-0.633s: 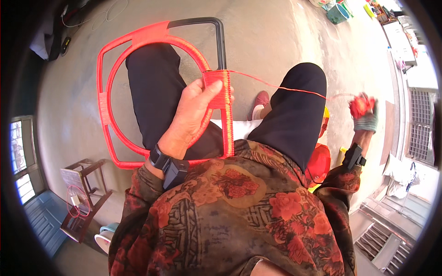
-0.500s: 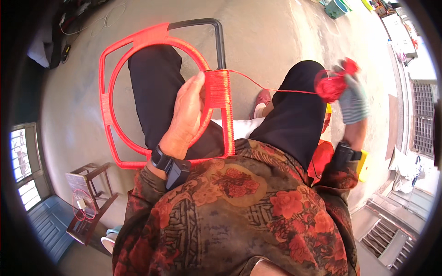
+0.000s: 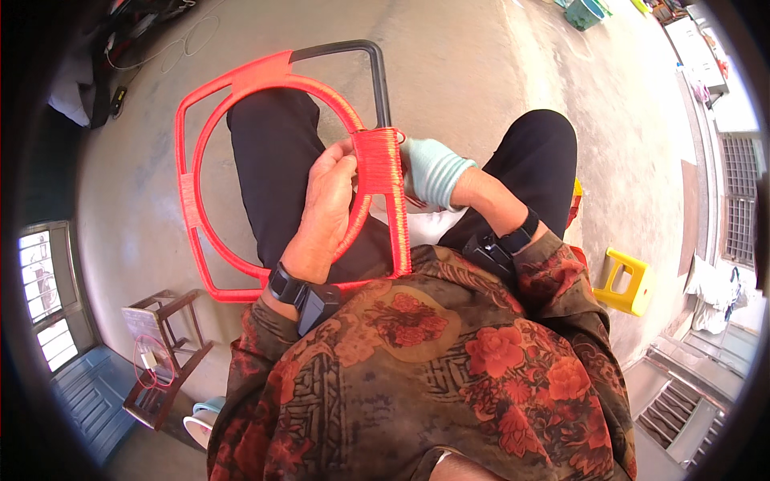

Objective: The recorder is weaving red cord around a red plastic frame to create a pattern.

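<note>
A squarish frame [image 3: 399, 240] with a round inner ring lies across my left thigh, wrapped in shiny red cord. One bare black bar [image 3: 382, 84] shows at its far right corner. My bare left hand [image 3: 325, 200] is closed on the ring, its fingertips against the broad wrapped band [image 3: 377, 160] joining ring and outer bar. Just right of that band is my right hand [image 3: 433, 172], in a pale green striped glove. Its fingers pass behind the band and are hidden. Whatever it holds is out of sight. A small dark loop shows at the band's upper right corner.
A yellow stool [image 3: 626, 282] stands to the right. On the left is a wooden stool [image 3: 164, 353] with a loop of thin red cord on it, beside basins [image 3: 200, 423]. A teal bucket [image 3: 584, 14] sits at the far right, and a pale cable [image 3: 184, 36] lies at the far left.
My right hand has come left from beyond my right knee to the wrapped band. The bundle of red cord it held has gone out of sight. My left hand keeps its place on the ring.
</note>
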A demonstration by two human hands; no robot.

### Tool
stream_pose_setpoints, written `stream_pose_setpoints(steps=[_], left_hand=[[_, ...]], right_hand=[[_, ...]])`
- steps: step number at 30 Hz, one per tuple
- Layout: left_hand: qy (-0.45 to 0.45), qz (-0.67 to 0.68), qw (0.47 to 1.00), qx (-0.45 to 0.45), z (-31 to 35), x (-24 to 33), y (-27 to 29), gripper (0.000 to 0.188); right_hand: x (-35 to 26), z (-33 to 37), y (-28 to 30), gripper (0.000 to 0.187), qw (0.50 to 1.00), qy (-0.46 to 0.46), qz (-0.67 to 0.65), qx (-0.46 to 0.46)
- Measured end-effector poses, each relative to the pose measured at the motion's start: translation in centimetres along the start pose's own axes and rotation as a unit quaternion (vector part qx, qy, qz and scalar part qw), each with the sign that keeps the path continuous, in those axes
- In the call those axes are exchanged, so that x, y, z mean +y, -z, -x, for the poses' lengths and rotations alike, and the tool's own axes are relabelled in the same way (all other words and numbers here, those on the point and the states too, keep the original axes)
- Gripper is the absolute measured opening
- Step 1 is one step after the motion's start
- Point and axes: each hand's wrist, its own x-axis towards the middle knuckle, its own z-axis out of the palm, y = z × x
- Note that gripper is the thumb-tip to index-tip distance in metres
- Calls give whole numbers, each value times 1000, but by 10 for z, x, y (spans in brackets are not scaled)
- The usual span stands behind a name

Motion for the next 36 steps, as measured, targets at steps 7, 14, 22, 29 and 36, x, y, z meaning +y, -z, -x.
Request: stream_pose_setpoints(steps=[7, 14, 22, 29, 36], left_hand=[[-152, -150, 973, 82, 2, 1, -5, 20], [-455, -312, 814, 184, 11, 13, -15, 28], [-566, -355, 741, 73, 25, 18, -13, 41], [-240, -123, 958, 93, 6, 12, -11, 22], [-188, -89, 976, 65, 3, 7, -5, 20]], right_hand=[[19, -41, 4, 65, 964, 54, -228, 122], [-3, -29, 39, 53, 754, 137, -599, 233], [-68, -9, 1, 73, 896, 318, -39, 308], [21, 34, 82, 64, 830, 198, 323, 410], [168, 109, 173, 39, 802, -101, -171, 563]])
